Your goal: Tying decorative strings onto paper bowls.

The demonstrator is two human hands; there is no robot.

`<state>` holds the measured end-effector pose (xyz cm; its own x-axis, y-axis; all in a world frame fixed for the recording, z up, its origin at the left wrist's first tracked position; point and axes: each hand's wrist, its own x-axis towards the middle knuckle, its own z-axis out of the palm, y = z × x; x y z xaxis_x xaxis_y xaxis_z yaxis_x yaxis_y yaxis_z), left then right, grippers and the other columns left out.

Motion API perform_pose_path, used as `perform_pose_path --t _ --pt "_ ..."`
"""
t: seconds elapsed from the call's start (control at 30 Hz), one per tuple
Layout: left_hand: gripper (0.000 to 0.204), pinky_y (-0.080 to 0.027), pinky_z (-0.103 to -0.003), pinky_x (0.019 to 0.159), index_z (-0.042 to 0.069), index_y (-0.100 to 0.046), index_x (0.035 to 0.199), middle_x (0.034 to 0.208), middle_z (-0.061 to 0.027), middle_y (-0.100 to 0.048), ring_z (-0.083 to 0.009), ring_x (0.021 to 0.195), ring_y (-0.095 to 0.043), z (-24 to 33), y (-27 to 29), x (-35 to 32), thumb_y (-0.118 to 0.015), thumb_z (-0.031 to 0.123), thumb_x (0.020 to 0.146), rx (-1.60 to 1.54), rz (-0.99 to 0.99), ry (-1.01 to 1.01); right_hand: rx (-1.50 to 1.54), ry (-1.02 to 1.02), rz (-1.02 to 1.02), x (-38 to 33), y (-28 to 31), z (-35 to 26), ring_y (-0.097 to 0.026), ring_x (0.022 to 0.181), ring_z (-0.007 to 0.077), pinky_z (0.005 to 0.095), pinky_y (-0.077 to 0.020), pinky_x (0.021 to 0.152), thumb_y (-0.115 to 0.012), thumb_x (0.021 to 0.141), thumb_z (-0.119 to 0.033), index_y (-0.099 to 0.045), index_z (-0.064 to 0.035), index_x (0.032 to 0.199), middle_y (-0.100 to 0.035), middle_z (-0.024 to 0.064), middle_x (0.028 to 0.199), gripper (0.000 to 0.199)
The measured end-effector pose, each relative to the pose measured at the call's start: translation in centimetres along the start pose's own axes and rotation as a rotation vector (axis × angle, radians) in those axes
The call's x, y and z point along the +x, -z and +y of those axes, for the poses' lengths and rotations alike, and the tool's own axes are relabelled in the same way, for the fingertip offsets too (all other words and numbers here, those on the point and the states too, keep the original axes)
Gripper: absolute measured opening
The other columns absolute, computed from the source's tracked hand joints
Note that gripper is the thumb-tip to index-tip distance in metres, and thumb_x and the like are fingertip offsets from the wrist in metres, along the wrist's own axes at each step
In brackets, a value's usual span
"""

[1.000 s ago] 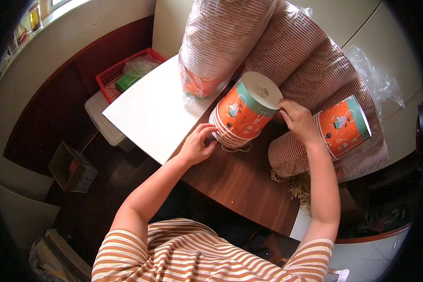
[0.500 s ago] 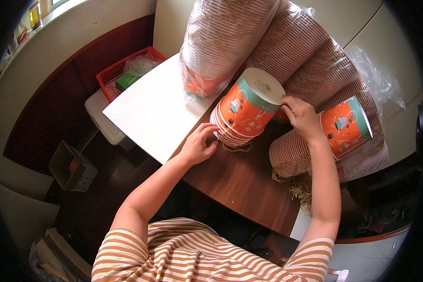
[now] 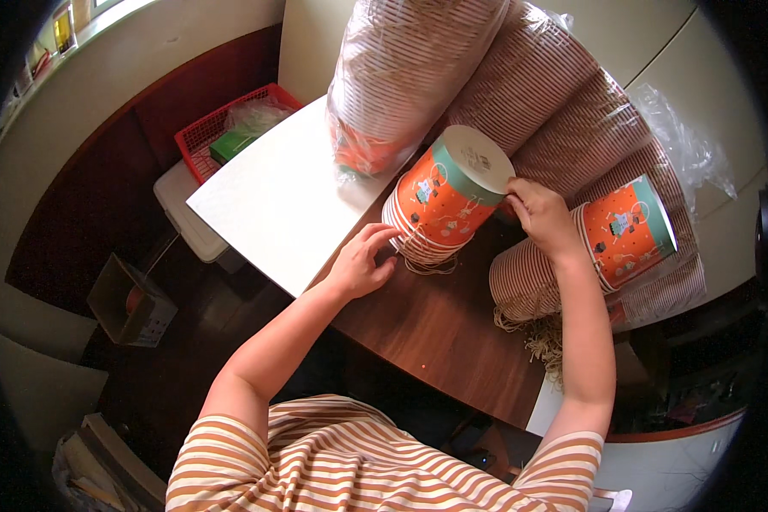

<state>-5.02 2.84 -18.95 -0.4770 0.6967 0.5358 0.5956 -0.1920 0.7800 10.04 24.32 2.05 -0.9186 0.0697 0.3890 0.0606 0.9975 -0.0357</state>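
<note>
A short stack of orange paper cups lies tilted on the brown table, its long axis running from the rims at lower left up to the white base with a green band at upper right, which faces the camera. Small printed pictures dot its orange side. The left hand rests at the rim end, fingers narrowly curled and touching the lowest rims. The right hand sits at the base end, fingers bent against the cup's far side; how firmly it grips I cannot tell. Just right of that hand lies a 2nd orange cup stack, same colours, pointing right, inside clear plastic. Behind both, 3 or more long sleeves of nested cups in clear bags lean across the table. A white board lies to the left, 1 red basket beyond it, and 1 small cardboard box stands on the floor.
</note>
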Motion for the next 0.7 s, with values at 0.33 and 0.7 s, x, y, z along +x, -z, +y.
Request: perform_pose_path --t 0.33,0.7 --pt "0.047 -0.051 -0.038 0.085 0.01 -0.055 0.123 0.119 -0.0132 -0.055 -0.031 0.101 -0.059 0.28 0.14 0.03 -0.066 0.012 0.076 0.019 -0.021 0.029 0.0 0.002 -0.009 -0.1 -0.32 0.06 -0.061 0.088 0.0394 0.046 -0.0495 0.072 -0.058 0.087 -0.01 -0.055 -0.0045 0.098 -0.063 0.0191 0.093 0.012" --pt "0.047 -0.05 -0.038 0.084 0.009 -0.054 0.122 0.118 -0.0124 -0.055 -0.0302 0.098 -0.06 0.03 0.07 -0.03 -0.066 0.011 0.076 0.028 -0.004 0.003 -0.042 -0.068 -0.069 -0.77 -0.63 0.28 -0.06 0.099 0.0377 0.0425 -0.05 0.081 -0.057 0.085 -0.003 -0.056 -0.005 0.108 -0.063 0.0181 0.106 0.023"
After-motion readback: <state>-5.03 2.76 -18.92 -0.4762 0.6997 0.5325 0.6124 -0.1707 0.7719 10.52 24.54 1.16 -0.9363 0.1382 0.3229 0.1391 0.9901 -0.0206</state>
